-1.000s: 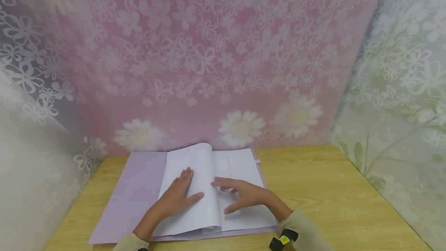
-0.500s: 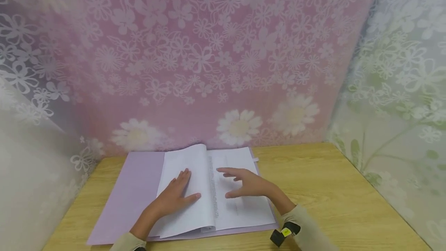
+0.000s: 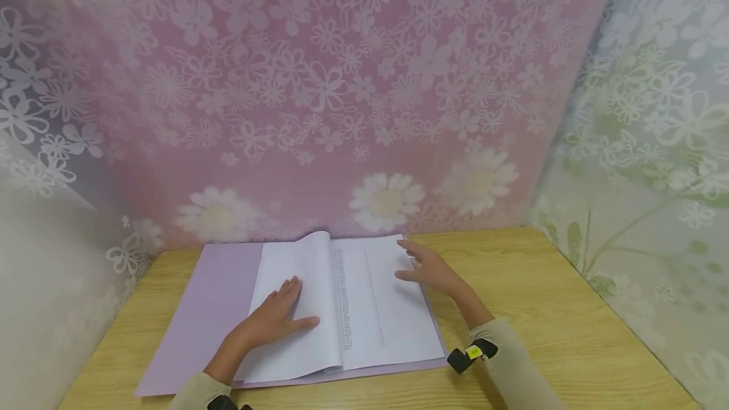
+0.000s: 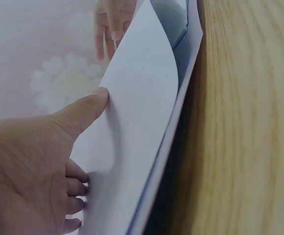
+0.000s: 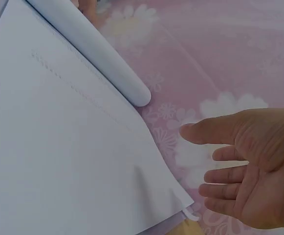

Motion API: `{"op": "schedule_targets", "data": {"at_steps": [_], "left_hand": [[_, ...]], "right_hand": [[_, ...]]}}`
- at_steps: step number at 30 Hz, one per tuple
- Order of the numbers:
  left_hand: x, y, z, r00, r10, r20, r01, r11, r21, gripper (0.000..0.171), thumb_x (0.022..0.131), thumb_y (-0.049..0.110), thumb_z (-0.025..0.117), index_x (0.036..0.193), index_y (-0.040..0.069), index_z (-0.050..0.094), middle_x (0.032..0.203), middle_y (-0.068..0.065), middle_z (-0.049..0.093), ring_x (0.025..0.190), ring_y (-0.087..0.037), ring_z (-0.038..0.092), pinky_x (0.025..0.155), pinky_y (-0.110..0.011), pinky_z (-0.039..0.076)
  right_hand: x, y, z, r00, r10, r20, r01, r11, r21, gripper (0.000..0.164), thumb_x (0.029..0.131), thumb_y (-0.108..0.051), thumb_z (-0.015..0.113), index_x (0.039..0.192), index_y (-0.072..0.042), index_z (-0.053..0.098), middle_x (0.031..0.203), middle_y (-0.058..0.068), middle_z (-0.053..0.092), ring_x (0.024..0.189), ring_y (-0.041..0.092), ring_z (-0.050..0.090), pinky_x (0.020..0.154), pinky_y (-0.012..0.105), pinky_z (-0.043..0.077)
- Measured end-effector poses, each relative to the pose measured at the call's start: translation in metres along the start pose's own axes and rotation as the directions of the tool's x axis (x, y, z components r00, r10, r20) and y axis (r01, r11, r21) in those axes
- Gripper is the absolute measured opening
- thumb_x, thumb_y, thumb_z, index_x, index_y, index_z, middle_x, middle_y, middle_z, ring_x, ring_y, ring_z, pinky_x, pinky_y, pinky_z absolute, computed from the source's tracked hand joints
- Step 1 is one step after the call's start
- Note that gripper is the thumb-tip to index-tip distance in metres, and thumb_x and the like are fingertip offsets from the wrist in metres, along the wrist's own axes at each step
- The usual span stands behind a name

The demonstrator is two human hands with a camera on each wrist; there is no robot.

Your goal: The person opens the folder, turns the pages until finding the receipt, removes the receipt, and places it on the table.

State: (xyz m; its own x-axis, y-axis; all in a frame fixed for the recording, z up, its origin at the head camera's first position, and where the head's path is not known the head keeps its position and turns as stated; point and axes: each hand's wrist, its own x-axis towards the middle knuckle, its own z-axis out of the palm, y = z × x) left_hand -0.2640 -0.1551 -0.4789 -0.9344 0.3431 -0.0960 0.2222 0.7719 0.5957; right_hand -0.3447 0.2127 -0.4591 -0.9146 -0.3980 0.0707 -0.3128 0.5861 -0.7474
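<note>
A purple folder (image 3: 213, 296) lies spread on the table with white pages inside. My left hand (image 3: 270, 318) rests flat on the turned left-hand pages (image 3: 307, 290), fingers extended; the left wrist view shows its thumb (image 4: 90, 110) against the sheet. Those pages bulge into a rounded fold along the middle. The right-hand page (image 3: 387, 309) carries small printed columns, too small to read. Over that page's upper right edge hovers my right hand (image 3: 429, 267), fingers spread and holding nothing. In the right wrist view the hand (image 5: 259, 171) is apart from the page corner (image 5: 181, 200).
The wooden table (image 3: 547, 315) extends right of the folder. A pink flowered backdrop (image 3: 342, 112) rises right behind it, with patterned side panels (image 3: 655, 163) left and right. A small white tab (image 5: 190, 215) sticks out at the folder's edge.
My right hand has moved from the middle fold rightward and up to the page's outer edge, uncovering the printed columns. The left hand stays on the left pages. The view has shifted slightly.
</note>
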Motion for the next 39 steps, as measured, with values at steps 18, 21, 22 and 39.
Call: {"op": "schedule_targets", "data": {"at_steps": [18,21,22,39], "left_hand": [[0.001,-0.003,-0.002,1.0,0.004,0.014,-0.004,0.999,0.037,0.103,0.092,0.057,0.069,0.157,-0.01,0.025,0.166,-0.029,0.019,0.156,-0.046,0.013,0.126,-0.064,0.013],[0.001,-0.004,-0.001,1.0,0.003,0.013,-0.003,0.999,0.034,0.102,0.092,0.056,0.069,0.157,-0.01,0.025,0.166,-0.029,0.019,0.156,-0.046,0.013,0.126,-0.064,0.013],[0.001,-0.004,-0.001,1.0,0.001,0.016,-0.001,1.0,0.03,0.102,0.092,0.056,0.069,0.157,-0.01,0.025,0.166,-0.029,0.019,0.156,-0.046,0.013,0.126,-0.064,0.013],[0.001,-0.003,0.0,1.0,0.003,0.016,-0.003,0.999,0.039,0.102,0.092,0.055,0.07,0.156,-0.01,0.026,0.166,-0.029,0.02,0.156,-0.047,0.015,0.125,-0.064,0.015]], "right_hand": [[0.008,0.027,0.008,0.992,0.123,-0.022,-0.124,0.991,-0.055,0.085,0.091,-0.021,0.078,0.157,0.006,0.031,0.163,0.027,0.031,0.152,0.046,0.027,0.123,0.059,0.027],[0.009,0.03,0.011,0.99,0.137,-0.018,-0.138,0.989,-0.053,0.084,0.092,-0.021,0.077,0.156,0.006,0.031,0.163,0.027,0.03,0.153,0.045,0.026,0.124,0.058,0.027],[0.009,0.031,0.011,0.99,0.142,-0.015,-0.142,0.989,-0.049,0.084,0.092,-0.021,0.077,0.156,0.007,0.031,0.163,0.027,0.03,0.153,0.045,0.026,0.124,0.058,0.027],[0.008,0.021,0.002,0.999,0.033,-0.032,-0.031,0.998,0.057,0.075,0.097,-0.02,0.07,0.158,0.002,0.031,0.16,0.026,0.037,0.149,0.046,0.034,0.122,0.061,0.029]]}}
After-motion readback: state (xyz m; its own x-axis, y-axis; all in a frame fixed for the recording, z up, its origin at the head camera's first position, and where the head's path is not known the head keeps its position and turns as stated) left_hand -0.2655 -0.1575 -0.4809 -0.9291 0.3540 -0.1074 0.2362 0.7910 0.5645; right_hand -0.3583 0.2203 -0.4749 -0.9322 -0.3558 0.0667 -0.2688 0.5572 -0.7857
